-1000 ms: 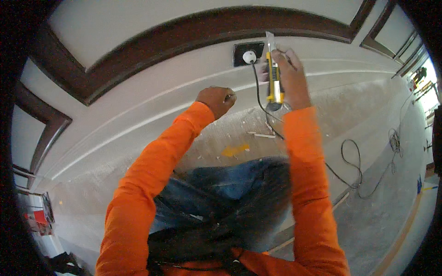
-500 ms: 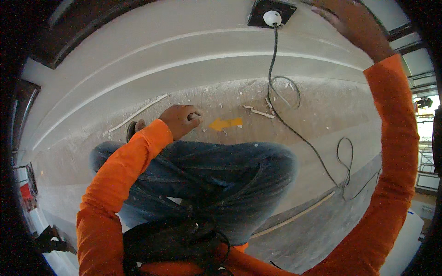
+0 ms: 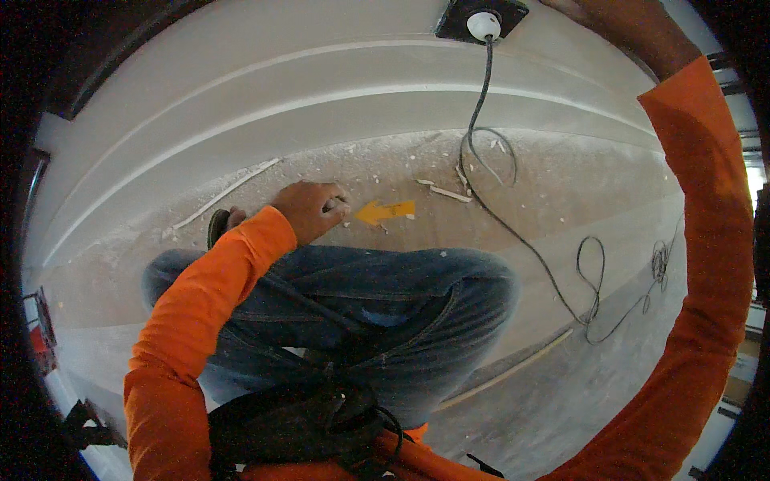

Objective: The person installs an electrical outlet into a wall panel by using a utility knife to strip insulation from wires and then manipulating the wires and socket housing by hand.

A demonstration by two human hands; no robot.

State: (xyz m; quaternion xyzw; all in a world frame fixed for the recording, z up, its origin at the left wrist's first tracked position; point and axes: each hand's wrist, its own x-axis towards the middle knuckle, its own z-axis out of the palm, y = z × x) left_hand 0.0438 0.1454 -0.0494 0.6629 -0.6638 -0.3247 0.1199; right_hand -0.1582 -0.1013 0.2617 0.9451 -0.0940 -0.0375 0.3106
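Observation:
My left hand (image 3: pixel 311 210) is curled into a closed fist above the dusty floor, just beyond my knees. Between its fingers a pale patch shows, too small to name. My right hand (image 3: pixel 613 28) reaches up along the wall at the upper right. The frame's edge cuts off its fingers, so any held thing is hidden. Left of this hand, a white plug (image 3: pixel 484 26) sits in a black socket plate (image 3: pixel 453 20) on the wall. A dark cable (image 3: pixel 513 228) hangs from the plug and loops over the floor.
A yellow arrow marking (image 3: pixel 387 211) lies right of my left hand. Thin pale strips (image 3: pixel 228 192) and white crumbs litter the floor along the wall. A longer strip (image 3: pixel 509 369) lies right of my bent, jeans-covered legs (image 3: pixel 345 280). Coiled cable (image 3: pixel 659 260) rests farther right.
My right hand has moved farther up and right, its fingers now leaving the frame. My left hand stays closed in nearly the same place. The view has shifted slightly.

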